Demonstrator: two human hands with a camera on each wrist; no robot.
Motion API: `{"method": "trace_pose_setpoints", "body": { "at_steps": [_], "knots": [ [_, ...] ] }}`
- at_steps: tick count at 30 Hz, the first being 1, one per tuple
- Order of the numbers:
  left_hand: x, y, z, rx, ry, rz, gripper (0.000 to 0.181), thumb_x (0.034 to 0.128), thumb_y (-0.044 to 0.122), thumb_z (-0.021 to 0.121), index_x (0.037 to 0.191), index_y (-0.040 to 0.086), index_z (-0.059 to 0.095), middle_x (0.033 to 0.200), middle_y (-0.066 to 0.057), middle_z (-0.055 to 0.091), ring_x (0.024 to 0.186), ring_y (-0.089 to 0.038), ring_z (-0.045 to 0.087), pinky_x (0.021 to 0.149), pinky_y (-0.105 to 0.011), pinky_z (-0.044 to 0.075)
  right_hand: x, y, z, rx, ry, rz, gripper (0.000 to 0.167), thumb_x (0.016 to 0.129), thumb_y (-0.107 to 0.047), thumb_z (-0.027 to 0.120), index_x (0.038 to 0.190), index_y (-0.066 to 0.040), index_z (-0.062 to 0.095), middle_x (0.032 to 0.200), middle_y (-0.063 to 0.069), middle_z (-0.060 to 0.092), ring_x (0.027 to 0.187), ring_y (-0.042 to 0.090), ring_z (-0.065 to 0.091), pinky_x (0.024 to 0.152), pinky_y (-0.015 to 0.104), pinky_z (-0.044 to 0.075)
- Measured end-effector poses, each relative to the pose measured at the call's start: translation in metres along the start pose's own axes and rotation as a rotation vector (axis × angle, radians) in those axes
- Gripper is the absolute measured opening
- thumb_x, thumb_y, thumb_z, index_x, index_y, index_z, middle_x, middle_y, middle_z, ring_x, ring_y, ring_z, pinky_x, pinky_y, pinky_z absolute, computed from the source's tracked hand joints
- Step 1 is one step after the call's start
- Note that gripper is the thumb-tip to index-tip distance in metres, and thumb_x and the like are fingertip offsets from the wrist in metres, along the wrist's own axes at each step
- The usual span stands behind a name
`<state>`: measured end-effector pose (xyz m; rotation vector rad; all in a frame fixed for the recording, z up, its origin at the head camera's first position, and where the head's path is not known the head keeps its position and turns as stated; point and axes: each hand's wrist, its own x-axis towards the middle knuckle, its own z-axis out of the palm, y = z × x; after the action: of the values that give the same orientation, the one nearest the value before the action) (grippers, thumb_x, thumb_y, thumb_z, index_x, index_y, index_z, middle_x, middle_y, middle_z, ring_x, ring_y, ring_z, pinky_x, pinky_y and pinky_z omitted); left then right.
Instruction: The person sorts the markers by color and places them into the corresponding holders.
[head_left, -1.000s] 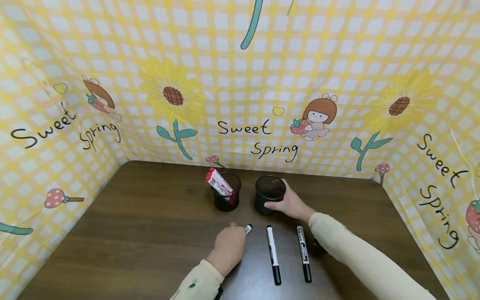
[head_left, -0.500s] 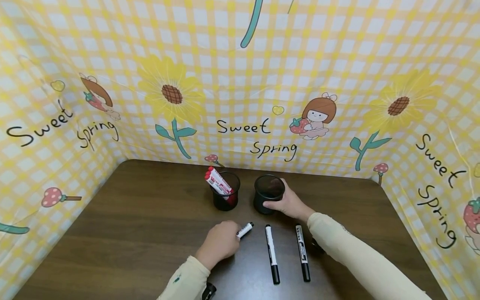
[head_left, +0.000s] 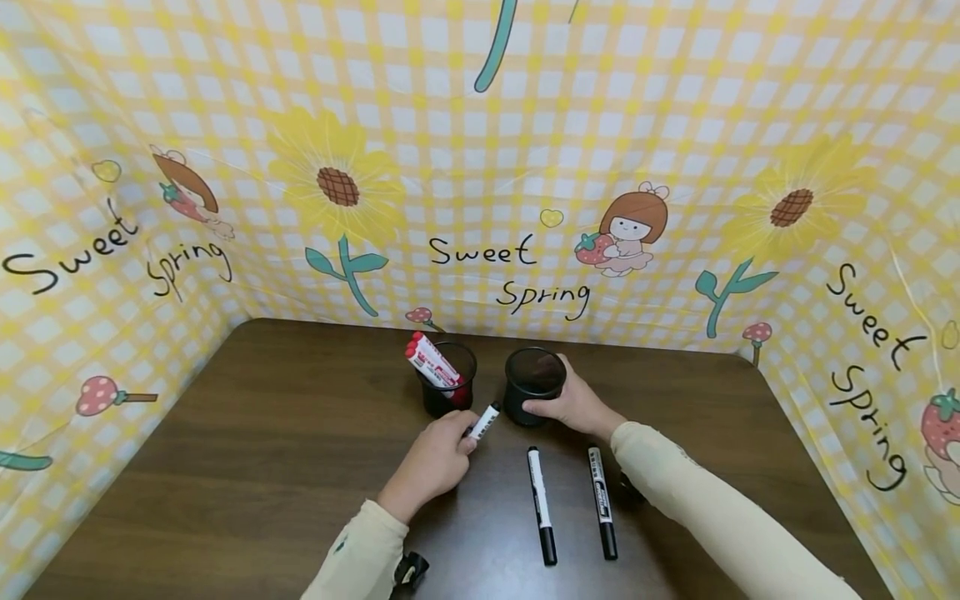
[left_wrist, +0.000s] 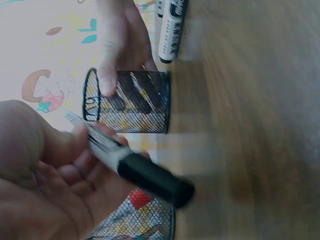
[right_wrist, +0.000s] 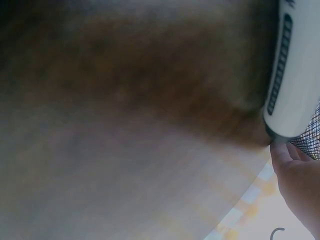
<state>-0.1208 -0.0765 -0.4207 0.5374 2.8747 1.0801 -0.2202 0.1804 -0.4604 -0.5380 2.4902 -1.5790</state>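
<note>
My left hand (head_left: pixel 431 462) pinches a white marker (head_left: pixel 486 422) with black ends between thumb and fingers. The marker is lifted off the table and tilted, in front of the two pen holders. In the left wrist view, its thick black end (left_wrist: pixel 155 180) points away from the palm. With thumb and fingers curled round it, my right hand (head_left: pixel 581 404) grips a black mesh pen holder (head_left: pixel 517 402), which stands upright. Just left of it, a second mesh pen holder (head_left: pixel 444 402) contains several red-capped markers (head_left: pixel 435 364) leaning to the left.
Two more black-and-white markers, one slimmer (head_left: pixel 540 500) and one thicker (head_left: pixel 602 500), lie on the brown wooden table (head_left: pixel 225 467) before the right forearm. A yellow checked cloth (head_left: pixel 465 167) hangs behind and at both sides. One white marker (right_wrist: pixel 292 70) looms large in the right wrist view.
My left hand has lifted the marker off the table and moved it forward toward the pen holders, turning it more upright. My right hand has stayed on its pen holder.
</note>
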Motion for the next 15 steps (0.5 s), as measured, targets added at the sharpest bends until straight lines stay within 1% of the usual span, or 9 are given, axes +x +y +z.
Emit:
{"method": "trace_pose_setpoints", "body": {
  "at_steps": [4,6,10,12,15],
  "knots": [
    [0.001,-0.001,0.002,-0.055,0.016,0.03,0.018,0.0944,-0.004,0.063,0.109,0.005,0.065,0.091,-0.001,0.054,0.079,-0.02,0.053,0.075,-0.04,0.046,0.0,0.001,0.0,-0.004,0.003,-0.001,0.079,0.081,-0.023,0.088,0.14,-0.009,0.037,0.133,0.012,0.055,0.121,0.027,0.054,0.103,0.047,0.04],
    [0.002,-0.001,0.003,-0.072,0.04,0.041,0.019,0.0948,-0.004,0.063,0.11,0.006,0.065,0.092,-0.001,0.055,0.08,-0.02,0.053,0.075,-0.039,0.047,0.0,0.0,0.0,0.0,0.001,-0.003,0.08,0.081,-0.023,0.088,0.14,-0.008,0.037,0.133,0.012,0.054,0.121,0.027,0.054,0.103,0.047,0.039],
    [0.006,0.0,0.002,-0.104,0.125,0.089,0.017,0.0939,-0.005,0.065,0.106,0.007,0.064,0.09,0.001,0.054,0.078,-0.017,0.053,0.072,-0.036,0.047,0.0,-0.001,0.0,0.014,0.0,-0.005,0.079,0.081,-0.021,0.088,0.14,-0.009,0.037,0.133,0.012,0.054,0.121,0.027,0.053,0.103,0.047,0.039],
    [0.008,0.002,-0.001,-0.134,0.168,0.113,0.017,0.0933,-0.006,0.065,0.104,0.008,0.064,0.089,0.001,0.055,0.078,-0.016,0.054,0.071,-0.034,0.047,0.0,-0.002,0.0,0.014,0.001,-0.004,0.079,0.081,-0.02,0.088,0.14,-0.009,0.037,0.133,0.012,0.054,0.121,0.027,0.053,0.103,0.047,0.039],
    [0.013,0.004,-0.005,-0.187,0.208,0.138,0.017,0.0933,-0.007,0.064,0.104,0.007,0.064,0.091,-0.001,0.057,0.08,-0.017,0.054,0.071,-0.034,0.048,0.0,-0.002,0.0,0.007,0.001,-0.004,0.08,0.081,-0.021,0.088,0.141,-0.008,0.037,0.134,0.012,0.053,0.121,0.026,0.053,0.103,0.047,0.039]
  ]
}}
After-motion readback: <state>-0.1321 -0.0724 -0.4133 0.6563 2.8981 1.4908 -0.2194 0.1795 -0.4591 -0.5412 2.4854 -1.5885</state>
